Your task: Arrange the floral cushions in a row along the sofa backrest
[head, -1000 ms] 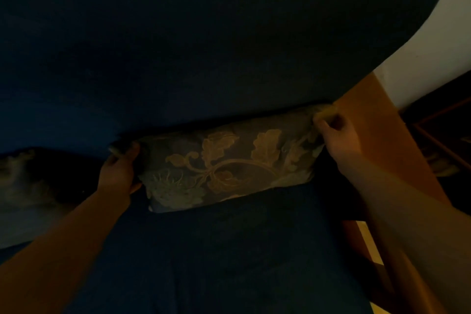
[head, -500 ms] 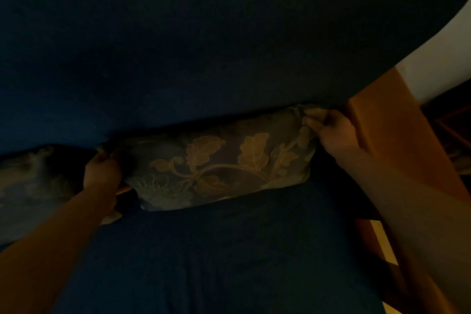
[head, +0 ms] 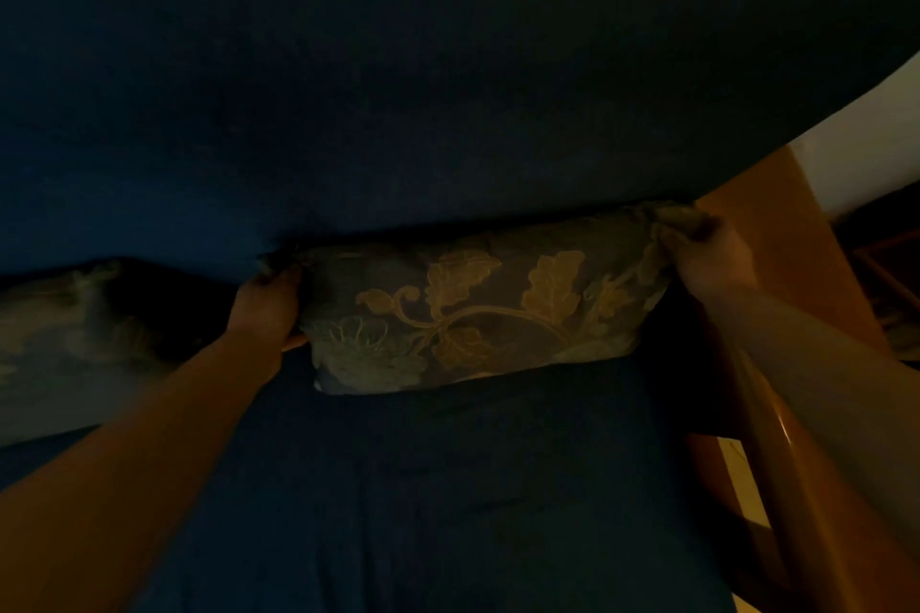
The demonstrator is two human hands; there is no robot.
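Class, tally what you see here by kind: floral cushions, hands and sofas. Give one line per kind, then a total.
Floral cushions: 2, the held cushion and the cushion at the left edge
Hands: 2, left hand and right hand
Sofas: 1, the blue sofa
Total: 5

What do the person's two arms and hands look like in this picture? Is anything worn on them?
Both forearms are bare as far as the picture shows: no sleeves, watch, bracelet or gloves are visible. The left hand and the right hand show no rings that I can make out, but the light is very dim, so small details may be hidden. The fingernails cannot be judged.
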